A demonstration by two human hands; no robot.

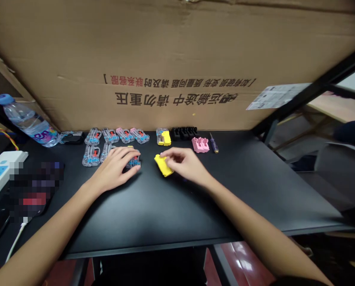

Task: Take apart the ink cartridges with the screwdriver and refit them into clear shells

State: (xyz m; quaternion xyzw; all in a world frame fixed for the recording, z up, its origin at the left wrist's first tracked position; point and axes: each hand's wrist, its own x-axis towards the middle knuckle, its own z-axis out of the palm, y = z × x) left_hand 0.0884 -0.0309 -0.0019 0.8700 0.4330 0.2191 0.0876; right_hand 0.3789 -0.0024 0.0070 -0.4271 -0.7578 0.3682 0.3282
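My left hand (pixel 116 167) is on the table with its fingers and thumb curved around a small clear plastic toy part (pixel 134 162) with blue and red pieces inside. My palm and fingers partly cover it. A second clear part (pixel 106 151) sticks out behind that hand. My right hand (pixel 186 163) pinches a yellow plastic piece (pixel 163 165), tilted, just right of the table's middle. Behind it lies a clear toy part with a yellow shell (pixel 164 137). Black plastic pieces (pixel 185 133) and pink plastic pieces (pixel 200 145) stand further right.
Several clear parts (pixel 110 136) line the back edge against a cardboard sheet (pixel 177 51). A screwdriver (pixel 214 143) lies at the right. On the left are a water bottle (pixel 28 121), a white power strip (pixel 1 171) and a blurred-out device (pixel 37 190) with a white cable (pixel 16 240).
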